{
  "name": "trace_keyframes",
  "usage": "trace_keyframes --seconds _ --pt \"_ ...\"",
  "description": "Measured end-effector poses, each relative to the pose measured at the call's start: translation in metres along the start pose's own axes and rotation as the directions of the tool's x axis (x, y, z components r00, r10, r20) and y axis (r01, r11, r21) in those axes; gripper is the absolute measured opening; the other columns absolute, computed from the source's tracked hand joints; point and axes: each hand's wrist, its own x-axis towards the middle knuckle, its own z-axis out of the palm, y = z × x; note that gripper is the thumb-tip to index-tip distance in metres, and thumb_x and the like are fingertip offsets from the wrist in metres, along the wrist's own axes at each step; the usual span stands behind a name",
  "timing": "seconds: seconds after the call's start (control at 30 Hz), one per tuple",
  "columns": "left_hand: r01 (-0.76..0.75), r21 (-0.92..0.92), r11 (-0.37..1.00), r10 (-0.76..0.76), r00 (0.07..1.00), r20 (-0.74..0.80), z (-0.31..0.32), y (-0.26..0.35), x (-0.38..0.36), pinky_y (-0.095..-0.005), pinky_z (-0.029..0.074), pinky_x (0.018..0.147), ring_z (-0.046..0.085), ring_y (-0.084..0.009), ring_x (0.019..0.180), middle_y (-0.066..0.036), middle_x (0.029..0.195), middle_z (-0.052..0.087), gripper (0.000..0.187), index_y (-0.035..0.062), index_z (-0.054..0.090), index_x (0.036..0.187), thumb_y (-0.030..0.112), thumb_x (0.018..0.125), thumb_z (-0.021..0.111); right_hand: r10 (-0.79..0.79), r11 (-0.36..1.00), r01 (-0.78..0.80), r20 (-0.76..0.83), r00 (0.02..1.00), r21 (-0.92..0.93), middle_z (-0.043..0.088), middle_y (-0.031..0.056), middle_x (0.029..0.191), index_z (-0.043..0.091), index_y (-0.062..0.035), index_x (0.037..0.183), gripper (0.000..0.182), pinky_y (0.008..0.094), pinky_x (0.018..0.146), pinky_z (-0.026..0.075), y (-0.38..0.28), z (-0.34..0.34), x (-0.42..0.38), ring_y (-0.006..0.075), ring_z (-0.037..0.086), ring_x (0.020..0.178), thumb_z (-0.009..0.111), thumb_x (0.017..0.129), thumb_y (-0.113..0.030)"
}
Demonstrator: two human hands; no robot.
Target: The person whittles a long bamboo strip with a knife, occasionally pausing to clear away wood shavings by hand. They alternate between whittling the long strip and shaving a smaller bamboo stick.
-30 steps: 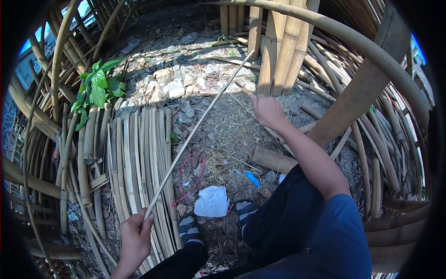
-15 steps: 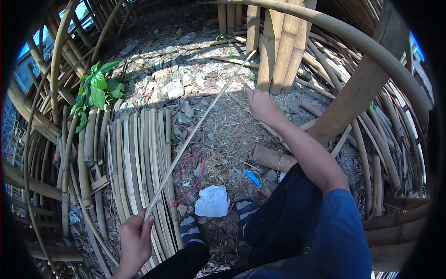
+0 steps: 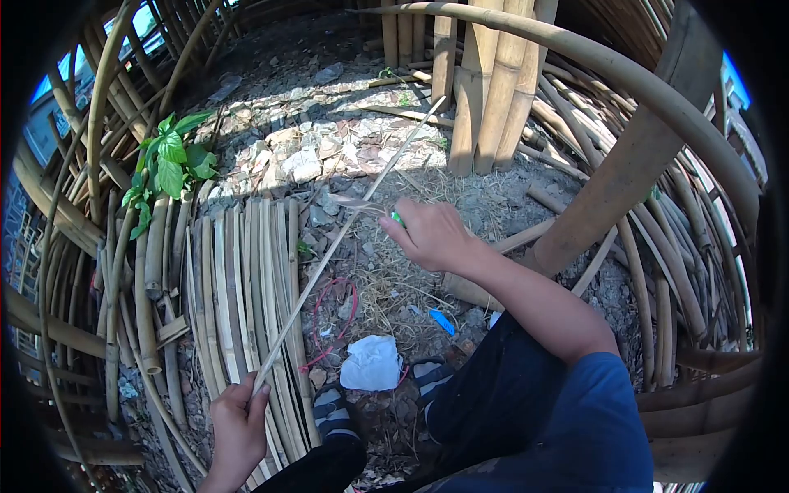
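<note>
My left hand (image 3: 238, 429) pinches the lower end of a long thin bamboo strip (image 3: 319, 278), which slants up and away to the right. In my right hand (image 3: 431, 236) is a knife (image 3: 349, 202) with a bit of green handle showing. Its blade points left and crosses the strip near its middle; whether it touches cannot be told. Beneath the strip lies a row of split bamboo slats (image 3: 246, 287), side by side on the ground, close to my left hand.
Bamboo poles (image 3: 485, 90) stand ahead, and a thick slanted pole (image 3: 625, 181) rises at right. A bent pole (image 3: 575, 45) arches overhead. On the ground are a white crumpled sheet (image 3: 371, 363), pink string (image 3: 355, 308) and a blue piece (image 3: 443, 321). A leafy plant (image 3: 171, 168) grows at left.
My right hand has come back toward me and to the left, bringing the knife from near the strip's far end to its middle. My left hand has barely moved.
</note>
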Motion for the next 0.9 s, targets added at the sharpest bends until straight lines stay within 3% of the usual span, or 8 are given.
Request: trace_keyframes --seconds 0.1,0.17,0.27,0.43,0.5,0.57,0.7,0.9 --pt "-0.076 0.054 0.996 0.077 0.997 -0.016 -0.003 0.004 -0.003 -0.0379 0.039 0.055 0.051 -0.0212 0.057 -0.014 0.066 0.052 0.027 -0.0089 0.066 0.115 0.008 0.094 0.065 -0.295 0.956 0.293 -0.109 0.949 -0.029 0.062 0.0222 0.066 0.056 -0.001 0.087 0.045 0.0564 0.058 0.046 0.053 0.01 0.002 0.0442 0.061 0.061 0.047 0.102 -0.042" --pt "-0.145 0.073 0.987 0.147 0.989 -0.03 -0.004 0.003 -0.005 -0.0383 0.039 0.055 0.051 -0.0224 0.056 -0.014 0.066 0.052 0.028 -0.009 0.065 0.116 0.008 0.094 0.065 0.088 0.951 -0.13 -0.159 0.983 -0.282 0.066 0.0214 0.069 0.058 -0.0009 0.091 0.049 0.0531 0.056 0.05 0.089 0.003 0.019 0.0409 0.065 0.06 0.045 0.102 -0.047" --pt "-0.14 0.018 0.99 0.141 0.99 -0.032 0.006 -0.002 -0.005 -0.0389 0.039 0.056 0.051 -0.024 0.056 -0.015 0.066 0.053 0.028 -0.0086 0.065 0.117 0.007 0.093 0.066 0.166 0.953 -0.206 -0.186 0.968 -0.224 0.067 0.0209 0.069 0.057 -0.0007 0.092 0.049 0.0525 0.055 0.049 0.064 0.011 0.011 0.0404 0.065 0.06 0.045 0.102 -0.047" --pt "-0.099 0.062 0.993 0.099 0.995 -0.007 -0.006 0.004 -0.004 -0.0388 0.039 0.056 0.05 -0.0226 0.057 -0.015 0.067 0.052 0.029 -0.0093 0.064 0.118 0.007 0.093 0.065 -0.129 0.986 0.115 -0.105 0.986 -0.124 0.067 0.0235 0.072 0.059 -0.0001 0.095 0.05 0.0541 0.06 0.051 0.023 0.016 0.008 0.0417 0.067 0.065 0.042 0.103 -0.046" --pt "-0.092 0.076 0.993 0.09 0.996 0.029 -0.008 0.0 -0.012 -0.0385 0.038 0.055 0.05 -0.022 0.057 -0.015 0.067 0.052 0.03 -0.0097 0.064 0.119 0.007 0.093 0.065 0.452 0.87 -0.471 -0.15 0.879 -0.141 0.068 0.0262 0.078 0.062 -0.0008 0.094 0.052 0.0558 0.066 0.05 0.059 0.017 0.024 0.0456 0.067 0.074 0.037 0.105 -0.045" --pt "-0.044 0.062 0.997 0.043 0.999 0.013 -0.01 -0.004 -0.009 -0.0378 0.038 0.055 0.05 -0.021 0.057 -0.014 0.066 0.051 0.032 -0.0105 0.064 0.12 0.007 0.093 0.065 0.562 0.782 -0.578 -0.139 0.816 -0.233 0.068 0.0289 0.085 0.064 0.0002 0.095 0.057 0.0555 0.071 0.051 0.108 0.0 0.022 0.0462 0.068 0.082 0.032 0.106 -0.045" --pt "-0.049 -0.01 0.999 0.048 0.995 -0.086 -0.005 -0.011 -0.004 -0.0377 0.038 0.056 0.05 -0.0203 0.057 -0.013 0.065 0.051 0.031 -0.0113 0.064 0.118 0.007 0.093 0.065 0.595 0.759 -0.632 -0.227 0.771 -0.158 0.067 0.0295 0.085 0.064 0.0005 0.095 0.056 0.0557 0.073 0.05 0.1 -0.006 0.011 0.0482 0.066 0.082 0.032 0.106 -0.045" --pt "-0.012 -0.001 1.0 0.012 1.0 -0.028 -0.006 -0.001 -0.006 -0.0335 0.037 0.057 0.047 -0.015 0.061 -0.01 0.066 0.05 0.028 -0.0112 0.064 0.116 0.006 0.094 0.064 0.413 0.911 -0.412 -0.05 0.91 0.018 0.068 0.0308 0.087 0.066 0.0037 0.102 0.063 0.0556 0.083 0.049 0.055 -0.02 0.015 0.048 0.067 0.088 0.033 0.104 -0.05"
